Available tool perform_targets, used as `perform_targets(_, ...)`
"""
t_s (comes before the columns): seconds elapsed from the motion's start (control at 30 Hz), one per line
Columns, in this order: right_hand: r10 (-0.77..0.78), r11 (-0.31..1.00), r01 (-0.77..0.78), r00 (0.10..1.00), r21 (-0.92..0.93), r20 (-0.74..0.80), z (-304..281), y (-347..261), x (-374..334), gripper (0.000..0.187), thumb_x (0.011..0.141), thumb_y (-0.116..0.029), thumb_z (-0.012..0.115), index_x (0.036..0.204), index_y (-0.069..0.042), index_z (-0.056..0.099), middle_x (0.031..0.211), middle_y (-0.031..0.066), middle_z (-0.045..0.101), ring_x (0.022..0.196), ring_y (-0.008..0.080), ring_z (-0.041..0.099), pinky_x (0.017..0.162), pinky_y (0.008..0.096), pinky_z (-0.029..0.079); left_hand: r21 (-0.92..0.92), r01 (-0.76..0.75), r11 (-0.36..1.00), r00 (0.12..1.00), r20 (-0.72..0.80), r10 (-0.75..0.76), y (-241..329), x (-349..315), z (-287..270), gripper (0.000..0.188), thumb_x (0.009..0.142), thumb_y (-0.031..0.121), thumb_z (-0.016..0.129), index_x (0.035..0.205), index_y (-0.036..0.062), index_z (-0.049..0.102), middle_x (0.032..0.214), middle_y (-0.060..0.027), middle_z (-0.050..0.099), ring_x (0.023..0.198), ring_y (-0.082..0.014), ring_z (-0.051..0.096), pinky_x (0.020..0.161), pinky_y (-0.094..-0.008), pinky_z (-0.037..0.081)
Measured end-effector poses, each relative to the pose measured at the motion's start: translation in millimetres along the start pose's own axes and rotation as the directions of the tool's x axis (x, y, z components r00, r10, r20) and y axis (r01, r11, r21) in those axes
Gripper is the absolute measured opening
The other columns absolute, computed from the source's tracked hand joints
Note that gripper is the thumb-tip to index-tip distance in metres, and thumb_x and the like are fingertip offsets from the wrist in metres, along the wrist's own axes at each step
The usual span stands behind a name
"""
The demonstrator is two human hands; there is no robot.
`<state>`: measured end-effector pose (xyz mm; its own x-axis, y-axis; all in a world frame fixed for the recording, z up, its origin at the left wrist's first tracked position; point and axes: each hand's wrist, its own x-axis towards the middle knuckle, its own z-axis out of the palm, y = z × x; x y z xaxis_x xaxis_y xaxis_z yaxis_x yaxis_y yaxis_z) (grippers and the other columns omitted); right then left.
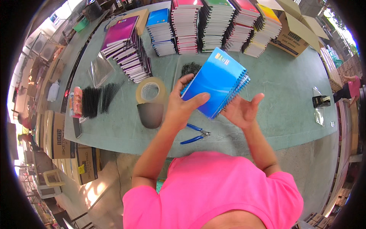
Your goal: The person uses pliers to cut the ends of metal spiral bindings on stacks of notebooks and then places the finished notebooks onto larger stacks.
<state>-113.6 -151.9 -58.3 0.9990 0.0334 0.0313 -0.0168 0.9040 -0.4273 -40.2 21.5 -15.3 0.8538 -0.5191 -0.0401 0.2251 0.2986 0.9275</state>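
Observation:
A small stack of blue spiral notebooks (215, 84) is tilted above the table in front of me. My left hand (183, 100) grips its left side, thumb on the top cover and fingers around the edge. Beside the spiral edge is my right hand (242, 111), palm up with the thumb spread; its fingertips are partly hidden by the notebooks. Blue-handled cutting pliers (197, 138) lie below on the green table (282, 126). A pile of black spiral coils (190, 68) shows partly behind the notebooks.
Notebook stacks in purple (120, 30), blue (158, 17), green (217, 23) and other colours line the far side. An open carton (291, 40) stands far right. Wide tape (140, 94), a dark rounded object (150, 116), and black coils (91, 102) lie left; a tape dispenser (321, 101) sits right.

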Motion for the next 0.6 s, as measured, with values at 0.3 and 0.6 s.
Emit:
perform_targets(0.3, -0.083, 0.970, 0.091, 0.995, 0.227, -0.048, -36.8, 28.4, 17.7, 0.065, 0.081, -0.049, 0.050, 0.128, -0.006, 0.038, 0.123, 0.0146, 0.048, 0.110, 0.0305, 0.049, 0.096, 0.0473, 0.036, 0.596, -0.376, 0.709, 0.904, 0.067, 0.423, -45.7, -35.3, 21.8, 0.086, 0.067, 0.042, 0.072, 0.129, 0.0019, 0.029, 0.117, -0.0170, 0.040, 0.109, -0.0297, 0.040, 0.095, -0.0424, 0.030)
perform_targets(0.6, -0.089, 0.975, 0.115, 0.986, 0.190, -0.141, -84.6, -8.4, -3.3, 0.057, 0.084, -0.044, 0.050, 0.123, -0.003, 0.044, 0.120, 0.0141, 0.051, 0.106, 0.0287, 0.052, 0.092, 0.0456, 0.040, 0.769, -0.637, -0.046, 0.752, 0.607, -0.258, -85.7, -44.1, -69.9, 0.070, 0.063, 0.022, 0.071, 0.123, 0.0042, 0.041, 0.115, -0.0187, 0.044, 0.107, -0.0350, 0.041, 0.092, -0.0444, 0.032)
